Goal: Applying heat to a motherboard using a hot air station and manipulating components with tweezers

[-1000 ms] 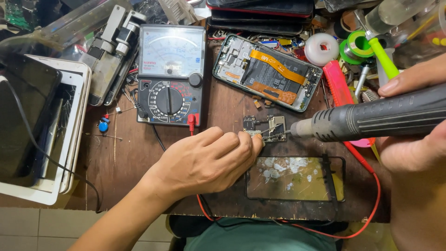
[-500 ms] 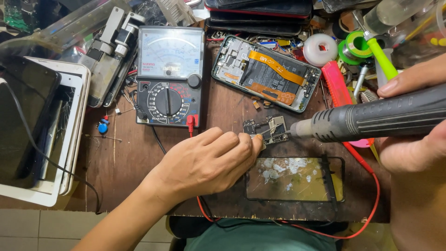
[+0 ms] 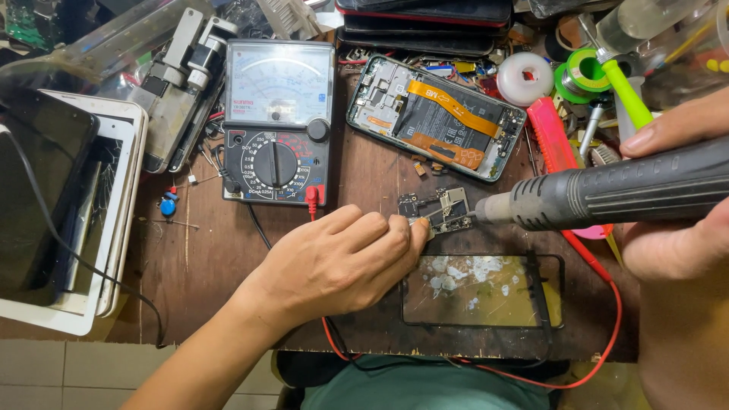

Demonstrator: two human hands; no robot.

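On the wooden bench (image 3: 364,175) | left hand (image 3: 334,262) pinches small circuit board (image 3: 439,210) | right hand (image 3: 676,205) grips hot-air handpiece (image 3: 607,193), nozzle at board

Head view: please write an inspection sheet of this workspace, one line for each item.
Surface: dark wooden bench, scratched.
Job's things: small grey circuit board; grey ribbed hot-air tool, nozzle at the board.
Clutter: black analogue multimeter, opened phone with orange ribbon, cracked glass panel, white tape roll.
Grips: left hand pins the board; right hand holds the tool.
Cables: red lead, black cable.
Surroundings: stacked tablets at left.
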